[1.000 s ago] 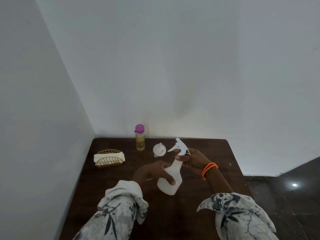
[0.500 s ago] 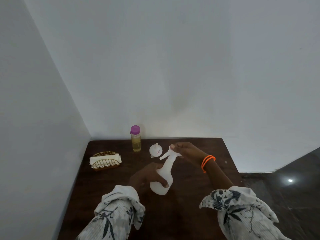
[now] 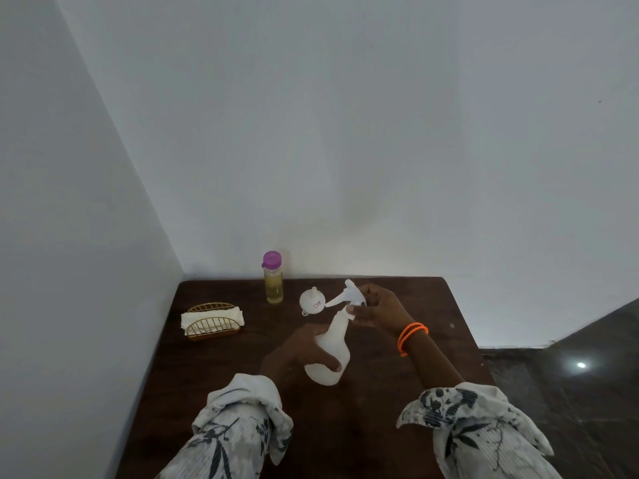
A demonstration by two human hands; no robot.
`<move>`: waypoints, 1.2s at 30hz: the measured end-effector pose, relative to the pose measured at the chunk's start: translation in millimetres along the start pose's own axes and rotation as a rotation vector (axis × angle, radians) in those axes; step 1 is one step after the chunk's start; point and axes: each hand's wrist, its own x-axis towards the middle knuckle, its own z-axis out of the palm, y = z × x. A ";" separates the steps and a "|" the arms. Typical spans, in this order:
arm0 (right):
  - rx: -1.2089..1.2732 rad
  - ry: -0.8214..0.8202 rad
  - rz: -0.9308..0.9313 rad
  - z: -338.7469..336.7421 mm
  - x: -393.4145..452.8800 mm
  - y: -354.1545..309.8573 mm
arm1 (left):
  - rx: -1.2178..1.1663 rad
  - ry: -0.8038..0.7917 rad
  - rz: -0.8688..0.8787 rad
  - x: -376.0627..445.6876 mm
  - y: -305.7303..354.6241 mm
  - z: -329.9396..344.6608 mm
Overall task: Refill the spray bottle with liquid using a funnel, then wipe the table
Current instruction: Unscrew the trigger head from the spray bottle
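A white spray bottle (image 3: 333, 344) stands tilted on the dark wooden table (image 3: 397, 426). My left hand (image 3: 297, 354) grips its wide lower body, thumb across the front. My right hand (image 3: 375, 307) holds the white trigger head (image 3: 347, 295) at the bottle's neck; whether the head is off the neck is unclear. A small white funnel (image 3: 311, 300) lies upside down just left of the trigger. Behind it stands a clear bottle of yellow liquid (image 3: 273, 281) with a purple cap.
A gold wire holder with white napkins (image 3: 212, 321) sits at the table's left side. White walls close the left and back edges. Dark floor (image 3: 570, 392) lies beyond the right edge.
My right hand has worked at the trigger head on the neck, and the head now points up-left at a new angle. My left hand keeps its hold on the body.
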 end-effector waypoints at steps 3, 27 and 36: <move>0.241 0.126 0.018 -2.0 2.7 -7.6 | -0.006 0.020 0.005 -2.1 -5.2 1.8; 0.845 0.520 0.220 -45.4 3.8 35.8 | -0.038 0.339 0.010 -3.9 -23.8 3.3; 1.054 0.458 0.176 -52.3 3.0 24.1 | -0.046 0.374 0.032 -3.0 -23.3 6.6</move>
